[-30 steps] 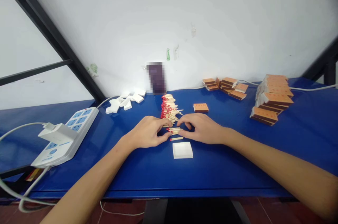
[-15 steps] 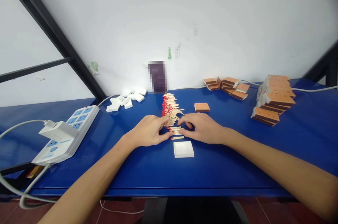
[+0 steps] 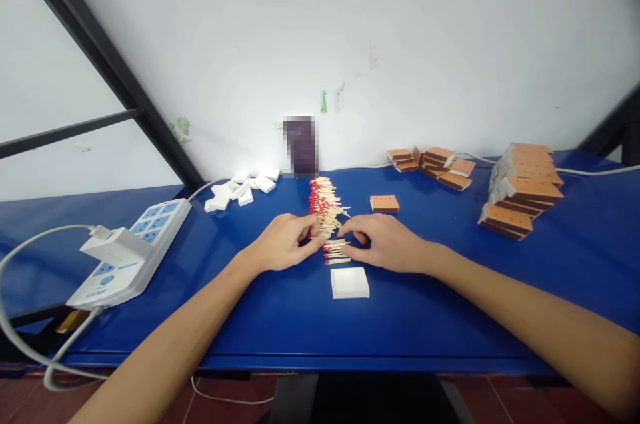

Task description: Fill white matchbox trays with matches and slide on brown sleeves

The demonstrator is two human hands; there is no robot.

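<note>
A heap of matches [image 3: 324, 201] with red heads to the left lies in a column in front of me. Several matches [image 3: 337, 249] are parted from its near end. My left hand [image 3: 287, 242] rests at their red-head side, fingers curled and the thumb apart, its tip at the matches. On the stick-end side is my right hand [image 3: 385, 242], thumb and index finger spread, tips touching or close to the matches. Neither hand visibly grips a match. Nearest me lies a white matchbox tray [image 3: 350, 293], its inside facing up.
One orange matchbox sleeve [image 3: 385, 204] lies behind my right hand. More matchboxes [image 3: 523, 187] are stacked at the right, with another pile [image 3: 435, 164] by the wall. White trays [image 3: 245, 195] lie at back left. A power strip [image 3: 165, 224] with a plugged-in charger [image 3: 117, 249] stands left.
My left thumb has drawn slightly back and up from the small group of matches, so more red heads show. The right hand has barely moved. The view has shifted a little.
</note>
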